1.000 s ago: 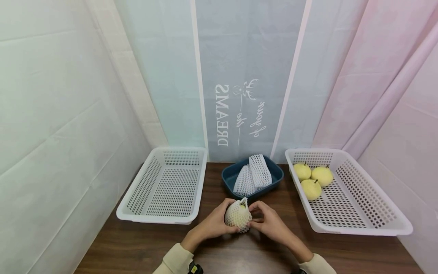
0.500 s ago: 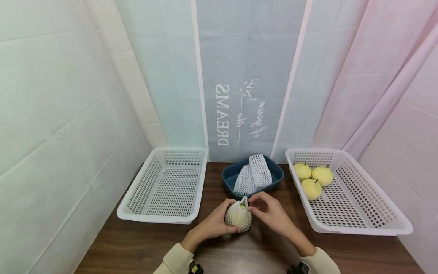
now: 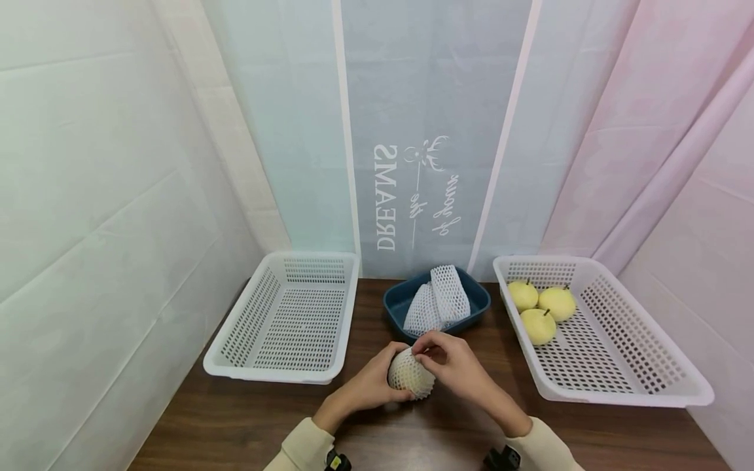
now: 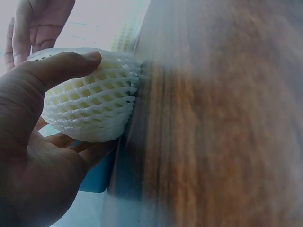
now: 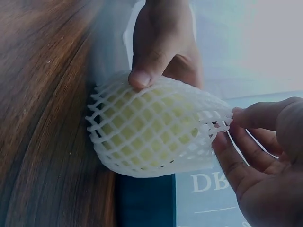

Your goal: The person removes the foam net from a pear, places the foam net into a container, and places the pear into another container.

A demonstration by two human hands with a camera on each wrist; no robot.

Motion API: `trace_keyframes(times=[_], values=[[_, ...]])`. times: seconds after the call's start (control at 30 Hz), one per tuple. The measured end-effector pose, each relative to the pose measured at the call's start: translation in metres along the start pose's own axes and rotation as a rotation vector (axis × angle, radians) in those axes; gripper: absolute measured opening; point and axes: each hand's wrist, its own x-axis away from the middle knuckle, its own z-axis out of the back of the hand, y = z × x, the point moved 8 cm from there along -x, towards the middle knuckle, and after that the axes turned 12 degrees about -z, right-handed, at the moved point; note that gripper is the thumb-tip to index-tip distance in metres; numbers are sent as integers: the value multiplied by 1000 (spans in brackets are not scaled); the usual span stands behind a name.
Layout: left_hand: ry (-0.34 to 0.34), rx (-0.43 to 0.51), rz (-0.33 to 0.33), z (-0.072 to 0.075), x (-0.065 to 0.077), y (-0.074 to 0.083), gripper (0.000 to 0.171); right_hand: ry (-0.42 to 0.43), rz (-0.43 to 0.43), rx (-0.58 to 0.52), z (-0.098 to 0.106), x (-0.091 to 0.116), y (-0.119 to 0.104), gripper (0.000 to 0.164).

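Observation:
A pale yellow pear (image 5: 147,125) sits inside a white foam fruit net (image 4: 94,101), low over the brown table in front of the blue tray. My left hand (image 3: 371,381) grips the netted pear from the left, its thumb across the near side and its fingers round the far side. At the top, my right hand (image 3: 452,363) pinches the net's open end between thumb and fingertips, as the right wrist view shows. The pear's stem is hidden under the net and fingers.
Two flat foam nets (image 3: 450,294) lie in the small blue tray (image 3: 396,307) behind my hands. A white basket (image 3: 215,363) stands at the left. Three pears (image 3: 538,327) sit in another white basket (image 3: 624,398) at the right. A curtain (image 3: 436,78) hangs behind.
My right hand has shifted from the pear's right side up and left to its top, drawing the net's end over the stem. My left hand keeps its grip.

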Motion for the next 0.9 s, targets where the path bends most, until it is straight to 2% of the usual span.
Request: trace_keyframes(times=[0.2,0.57,0.7,0.9], values=[[0,1,-8,0,0,1,76,-3,-19,81,2,1,1,16],[4,-16,1,0,-1,1,77,-86,-75,144,-5,-2,11,21],[0,-9,1,0,0,1,76,-98,-50,179,-7,-1,9,24],[-16,-1,9,-2,0,-2,80,-105,-5,305,-14,1,5,35]])
